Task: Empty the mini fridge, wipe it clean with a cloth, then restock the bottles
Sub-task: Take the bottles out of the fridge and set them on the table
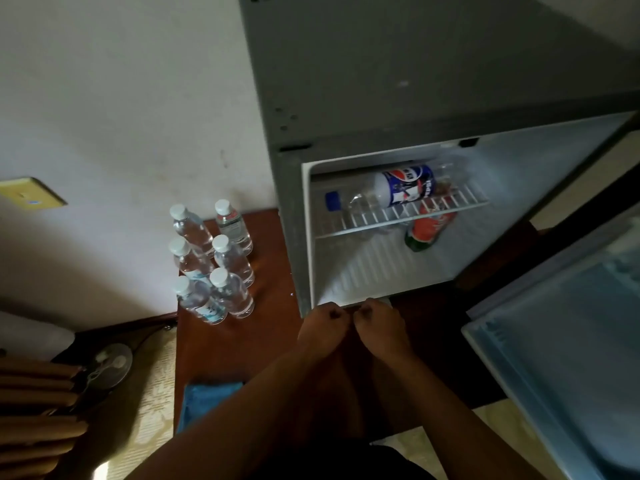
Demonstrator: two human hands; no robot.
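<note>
Together, left hand (323,323) and right hand (377,322) are curling, empty, at the fridge (398,98) sill, fingertips touching it. Inside, two bottles (398,188) are lying; six water bottles (221,265) are standing left, cloth (207,398) nearer, door (568,341) swinging wide.

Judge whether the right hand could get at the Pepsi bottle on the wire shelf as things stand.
Probably yes. The fridge door stands wide open, the Pepsi bottle lies alone on the wire shelf, and the right hand sits at the fridge's bottom front edge with nothing between.
</note>
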